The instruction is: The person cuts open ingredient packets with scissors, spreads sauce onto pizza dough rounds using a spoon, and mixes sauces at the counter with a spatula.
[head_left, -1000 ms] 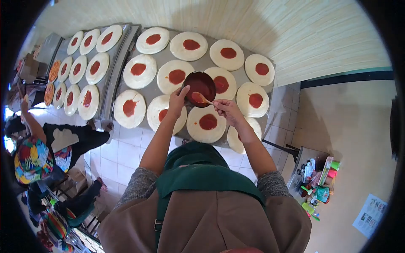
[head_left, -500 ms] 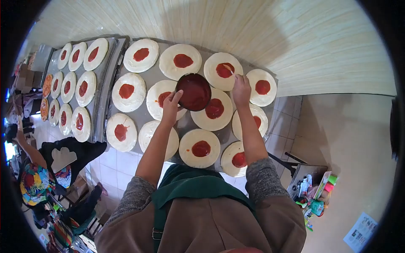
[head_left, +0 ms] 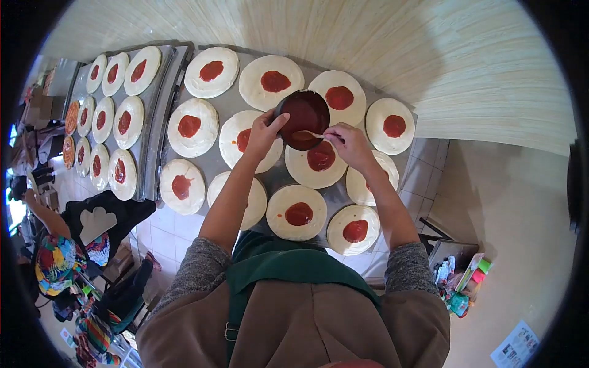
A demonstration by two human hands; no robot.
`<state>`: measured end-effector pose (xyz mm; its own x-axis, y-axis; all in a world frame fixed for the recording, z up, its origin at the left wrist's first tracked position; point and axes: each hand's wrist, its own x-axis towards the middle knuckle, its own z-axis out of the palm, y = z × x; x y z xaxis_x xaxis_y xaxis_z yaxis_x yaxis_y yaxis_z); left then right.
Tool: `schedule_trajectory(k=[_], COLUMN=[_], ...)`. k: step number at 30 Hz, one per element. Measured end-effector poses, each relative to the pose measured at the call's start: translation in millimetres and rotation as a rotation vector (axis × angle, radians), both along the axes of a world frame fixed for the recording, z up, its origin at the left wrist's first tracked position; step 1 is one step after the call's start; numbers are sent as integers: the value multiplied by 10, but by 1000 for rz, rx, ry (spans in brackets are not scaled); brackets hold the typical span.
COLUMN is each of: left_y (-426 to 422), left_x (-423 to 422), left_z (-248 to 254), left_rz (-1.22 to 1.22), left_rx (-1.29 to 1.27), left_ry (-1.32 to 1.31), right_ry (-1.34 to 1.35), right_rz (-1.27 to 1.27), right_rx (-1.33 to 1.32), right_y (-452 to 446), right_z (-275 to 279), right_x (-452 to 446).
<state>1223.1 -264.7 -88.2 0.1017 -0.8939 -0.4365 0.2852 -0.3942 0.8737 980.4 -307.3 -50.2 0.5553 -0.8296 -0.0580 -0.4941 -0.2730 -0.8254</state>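
Observation:
In the head view, my left hand (head_left: 266, 135) grips the rim of a dark bowl (head_left: 307, 107) of red sauce, thumb over the edge. My right hand (head_left: 350, 145) is closed on the handle of a spoon (head_left: 310, 135), whose head lies in the sauce at the bowl's near side. Below and around the bowl lie several round pizza bases (head_left: 305, 226), each with a patch of red sauce in its middle; the bowl and my arms cover parts of some. One dough round (head_left: 339, 113) sits just beyond my right hand.
The bases lie on a metal tray (head_left: 184, 158), beside a second tray (head_left: 153, 122) of sauced rounds on the left. A pale wall (head_left: 368, 43) stands behind. At the lower left is a person in a colourful top (head_left: 58, 260). Small items (head_left: 460, 288) fill a stand at right.
My right hand has drawn the spoon back from the upper right dough round into the bowl. My left hand has shifted the bowl slightly up and right.

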Motion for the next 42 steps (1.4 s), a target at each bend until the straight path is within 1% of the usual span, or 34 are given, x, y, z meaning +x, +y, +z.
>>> schedule_trajectory(k=[1,4,7,10,13,16,19,22,25,28,31,34,36,38,41,42], left_y=[-18,-61,-78,-79,-108,-129,-125,-116,-118,-98,-80,-25,14,32,92,63], left_x=[3,-5,15,68,154,203,247,315,359,410,460,535,587,614,602,609], left_z=[-1,25,29,-21,-94,-112,-39,80,123,47,-45,-92,-85,-90,-75,-49], left_rz=[1,5,3,-19,-63,-61,-11,-29,-57,-38,40,110,134,166,173,168], left_rx=[-3,-13,-5,16,-2,3,-2,-24,-41,14,97,108,105,129,130,114], left_ry=[-4,0,16,22,59,104,177,185,163,141,122,142,111,110,134,143], right_ry=[-8,-114,-279,-130,-181,-355,-585,-250,-175,-227,-548,-498,-363,-205,363,302], right_rz=[-16,-144,-282,-288,-323,-427,-490,-471,-408,-408,-452,-614,-696,-778,-540,-568], right_rx=[74,390,629,185,230,704,819,290,71,347,777,489,36,-373,-770,-765], right_y=[20,97,162,260,339,332,350,342,393,414,381,289,161,-50,-322,-310], right_z=[7,-224,-325,-311,-303,-214,-239,-224,-288,-302,-187,-36,-11,-140,-750,-723], right_x=[24,59,107,261,406,413,409,488,650,720,639,480,398,336,58,88])
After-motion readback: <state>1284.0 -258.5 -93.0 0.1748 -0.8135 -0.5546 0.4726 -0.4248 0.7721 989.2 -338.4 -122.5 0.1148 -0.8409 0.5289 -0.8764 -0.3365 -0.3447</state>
